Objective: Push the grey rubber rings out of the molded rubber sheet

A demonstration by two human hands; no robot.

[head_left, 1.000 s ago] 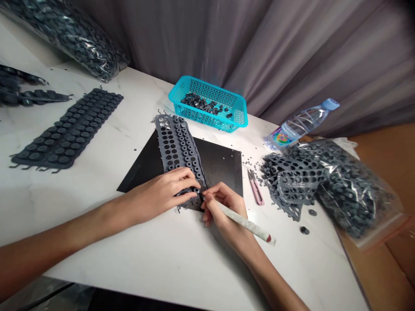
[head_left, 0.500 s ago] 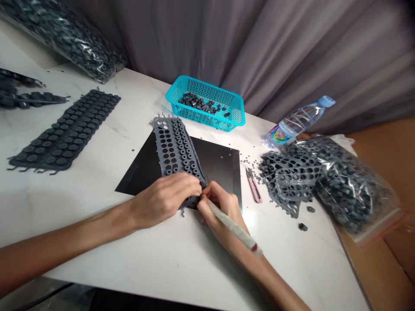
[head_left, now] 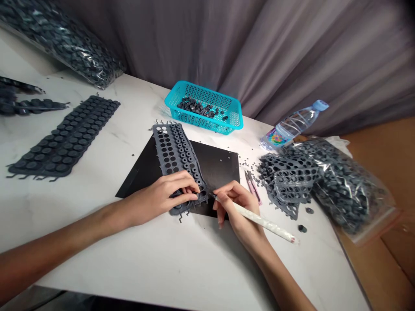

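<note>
A grey rubber sheet (head_left: 175,151) with rows of holes and small rings lies on a black mat (head_left: 217,166) on the white table. My left hand (head_left: 165,194) presses on the sheet's near end, fingers curled, pinching at the rings there. My right hand (head_left: 235,205) is closed round a white stick-like tool (head_left: 259,221). The tool's tip sits just right of the sheet's near edge, and its red-tipped tail points toward the right.
A turquoise basket (head_left: 235,123) holding loose dark rings stands behind the mat. Emptied grey sheets (head_left: 285,181), a clear bag of parts (head_left: 343,190), a water bottle (head_left: 292,125) and pink snips (head_left: 253,185) lie to the right. Full sheets (head_left: 65,138) lie at left.
My right hand has drawn back to the right, off the sheet's edge, with the tool swung flatter. My left hand stays on the sheet's near end.
</note>
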